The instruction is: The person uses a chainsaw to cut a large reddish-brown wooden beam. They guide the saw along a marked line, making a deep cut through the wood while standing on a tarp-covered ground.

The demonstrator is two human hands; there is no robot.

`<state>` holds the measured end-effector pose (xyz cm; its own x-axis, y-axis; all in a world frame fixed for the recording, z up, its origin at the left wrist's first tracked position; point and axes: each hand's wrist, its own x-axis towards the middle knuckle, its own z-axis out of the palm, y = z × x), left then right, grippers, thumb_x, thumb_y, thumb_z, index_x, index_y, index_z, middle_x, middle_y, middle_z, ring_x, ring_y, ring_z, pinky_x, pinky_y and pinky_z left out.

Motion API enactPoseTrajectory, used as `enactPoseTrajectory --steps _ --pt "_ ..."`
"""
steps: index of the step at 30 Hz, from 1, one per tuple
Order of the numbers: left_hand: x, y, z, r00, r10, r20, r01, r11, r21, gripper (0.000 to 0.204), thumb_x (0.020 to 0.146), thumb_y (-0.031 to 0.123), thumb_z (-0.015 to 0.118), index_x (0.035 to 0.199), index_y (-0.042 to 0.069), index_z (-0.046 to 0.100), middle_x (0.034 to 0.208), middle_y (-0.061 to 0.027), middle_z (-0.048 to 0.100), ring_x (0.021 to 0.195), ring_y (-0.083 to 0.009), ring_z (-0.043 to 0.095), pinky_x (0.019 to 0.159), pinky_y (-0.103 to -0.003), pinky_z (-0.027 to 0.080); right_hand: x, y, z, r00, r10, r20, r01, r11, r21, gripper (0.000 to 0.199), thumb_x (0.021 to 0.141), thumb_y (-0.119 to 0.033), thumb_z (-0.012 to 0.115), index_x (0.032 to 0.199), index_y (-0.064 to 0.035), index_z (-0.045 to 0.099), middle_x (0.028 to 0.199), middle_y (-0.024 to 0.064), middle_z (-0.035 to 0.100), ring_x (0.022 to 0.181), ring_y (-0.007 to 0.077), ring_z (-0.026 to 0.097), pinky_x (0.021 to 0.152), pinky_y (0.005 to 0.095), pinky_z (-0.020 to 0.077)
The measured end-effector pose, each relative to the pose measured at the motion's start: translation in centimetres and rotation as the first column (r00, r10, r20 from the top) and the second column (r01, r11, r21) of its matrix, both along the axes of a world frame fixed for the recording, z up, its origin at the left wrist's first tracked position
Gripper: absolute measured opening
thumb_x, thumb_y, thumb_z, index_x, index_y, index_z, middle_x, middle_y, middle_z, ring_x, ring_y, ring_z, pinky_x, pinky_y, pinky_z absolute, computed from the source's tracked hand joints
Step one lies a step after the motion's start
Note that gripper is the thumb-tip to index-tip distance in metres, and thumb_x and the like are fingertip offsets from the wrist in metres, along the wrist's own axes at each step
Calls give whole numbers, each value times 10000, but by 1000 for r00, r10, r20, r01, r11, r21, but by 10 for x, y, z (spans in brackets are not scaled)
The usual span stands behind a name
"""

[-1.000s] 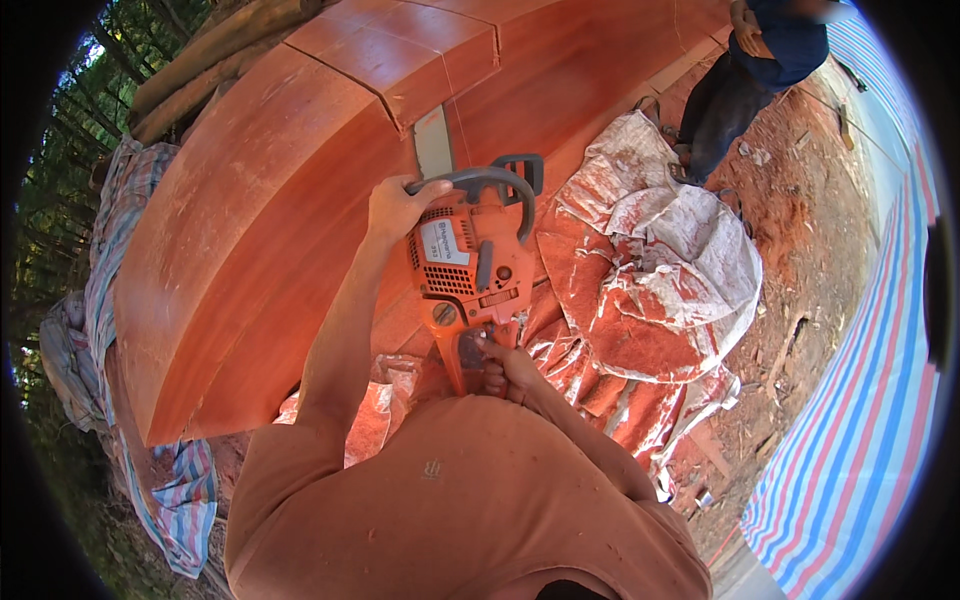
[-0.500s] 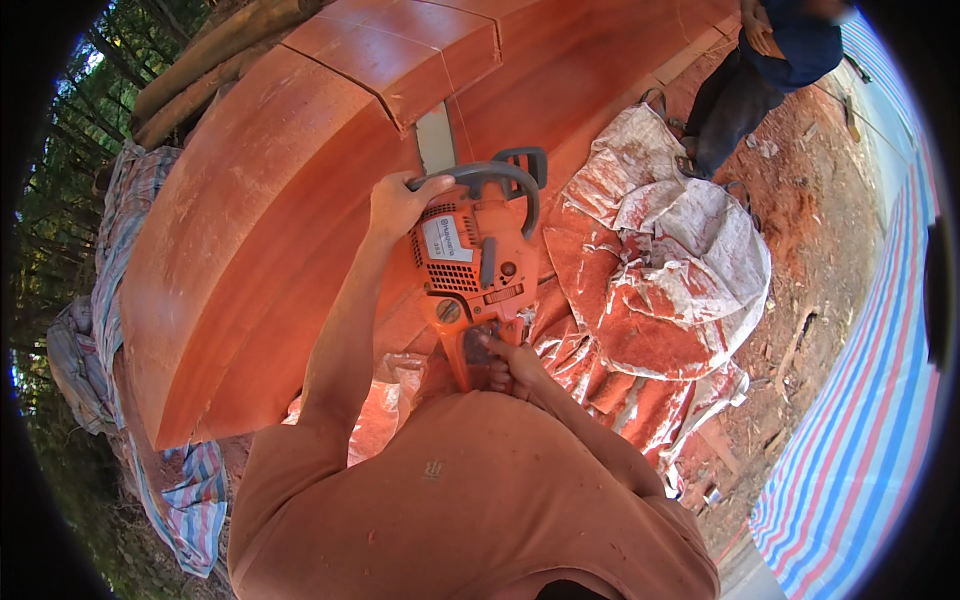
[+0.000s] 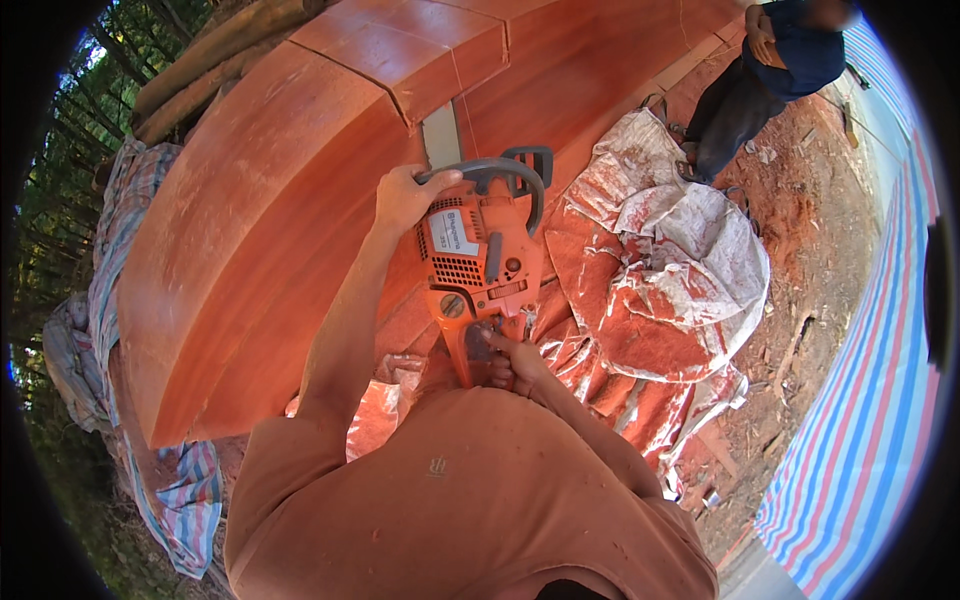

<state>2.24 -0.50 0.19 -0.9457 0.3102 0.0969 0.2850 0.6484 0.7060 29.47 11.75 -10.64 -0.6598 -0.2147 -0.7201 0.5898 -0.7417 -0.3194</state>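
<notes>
We see chainsaw (image 3: 478,262) mid-frame, bar (image 3: 440,138) pointing up-frame; left hand (image 3: 408,196), nearer bar, grips front handle (image 3: 539,198); right hand (image 3: 512,364), rear handle (image 3: 456,345).

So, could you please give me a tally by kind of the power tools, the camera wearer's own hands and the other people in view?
Power tools: 1, the chainsaw
Wearer's hands: 2, the left hand and the right hand
Other people: 1, a person in dark clothes
Total: 4

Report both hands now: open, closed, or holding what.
Left hand: closed on the orange chainsaw, at its dark curved front handle.
Right hand: closed on the chainsaw's rear handle.
</notes>
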Motion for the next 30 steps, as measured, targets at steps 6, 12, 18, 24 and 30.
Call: enactPoseTrajectory --steps 6,12,18,24,30 --pt "12 -2 -1 999 16 43 -19 997 80 573 785 565 806 631 39 639 537 -53 577 476 -137 564 437 -326 433 7 3 5 1000 -2 -7 3 1000 25 297 922 -247 757 789 -156 507 524 -57 296 400 118 262 402 315 235" --pt "15 -4 1 998 24 51 -26 999 41 564 799 545 807 641 31 638 541 -56 593 480 -137 588 430 -314 446 9 7 5 999 32 27 -31 999 -23 307 922 -232 758 787 -159 492 522 -56 300 397 116 263 398 315 227" --pt "4 1 -3 994 40 97 -44 998 39 626 757 634 802 624 41 656 542 -70 602 514 -176 602 503 -373 478 -2 13 5 998 67 15 -66 998 -12 381 929 -248 761 754 -175 430 539 -65 267 426 100 226 418 292 221" --pt "-2 3 1 997 32 73 -32 999 -1 625 762 638 792 683 24 712 572 -95 643 544 -189 645 527 -367 502 -8 17 4 997 68 25 -67 997 -35 351 928 -229 756 769 -177 448 535 -64 266 425 102 241 415 299 225" --pt "-5 9 7 996 29 81 -29 1000 -3 619 763 630 796 675 24 706 577 -85 644 552 -182 644 538 -359 501 -13 19 3 998 39 42 -36 996 -83 295 922 -214 758 797 -176 493 530 -67 257 422 109 237 416 308 215"
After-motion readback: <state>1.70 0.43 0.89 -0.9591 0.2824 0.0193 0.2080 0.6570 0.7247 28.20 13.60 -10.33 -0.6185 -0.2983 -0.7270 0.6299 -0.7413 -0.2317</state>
